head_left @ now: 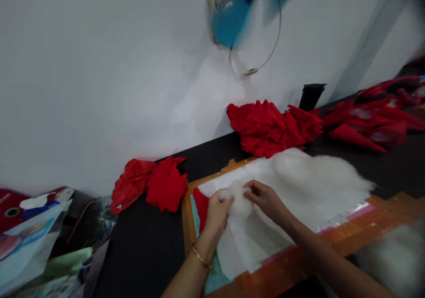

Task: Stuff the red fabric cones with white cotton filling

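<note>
Some white fluff (241, 204) is held over the white sheet (237, 249). One side is pinched between the thumb and fingers of the left hand (217, 214); the other side is pinched by the right hand (264, 197), its fingertips pressed together. If it is pulled too hard, the fluff could be torn into thin, lumpy bits. A red cloth piece (200, 204) at the sheet's left end is partly hidden by the left hand, and stray bits could be caught on it. The big fluff heap (318, 175) on the sheet's right part could be knocked by the right arm (307, 238). High behind the sheet, a wall fan (232, 17) is seen with blurred blades; if it is turning, light bits could be blown onto the red cloth pile (265, 129) at the sheet's far edge.
</note>
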Action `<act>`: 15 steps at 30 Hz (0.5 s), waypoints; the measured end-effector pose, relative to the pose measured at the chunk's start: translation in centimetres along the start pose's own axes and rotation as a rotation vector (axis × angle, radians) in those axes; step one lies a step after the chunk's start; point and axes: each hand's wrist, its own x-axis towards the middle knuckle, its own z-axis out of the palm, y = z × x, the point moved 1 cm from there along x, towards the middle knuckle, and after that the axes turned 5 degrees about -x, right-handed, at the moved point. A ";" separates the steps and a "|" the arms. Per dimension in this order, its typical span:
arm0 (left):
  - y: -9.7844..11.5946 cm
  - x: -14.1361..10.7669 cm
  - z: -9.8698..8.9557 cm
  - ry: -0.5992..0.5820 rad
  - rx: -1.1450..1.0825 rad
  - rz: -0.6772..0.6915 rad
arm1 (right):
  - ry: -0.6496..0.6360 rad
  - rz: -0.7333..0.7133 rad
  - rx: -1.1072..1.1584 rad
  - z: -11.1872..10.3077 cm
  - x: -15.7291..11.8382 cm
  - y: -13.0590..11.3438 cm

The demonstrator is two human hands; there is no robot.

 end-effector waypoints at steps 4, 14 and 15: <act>0.4 0.6 -1.5 0.112 -0.015 0.031 | 0.036 0.039 -0.013 -1.1 0.3 0.9; -1.0 0.3 -0.3 0.060 -0.100 -0.001 | -0.270 -0.029 0.108 -0.1 -1.3 -0.7; -1.1 0.1 -0.2 0.055 -0.104 -0.006 | -0.222 -0.025 0.101 0.1 -1.3 -0.7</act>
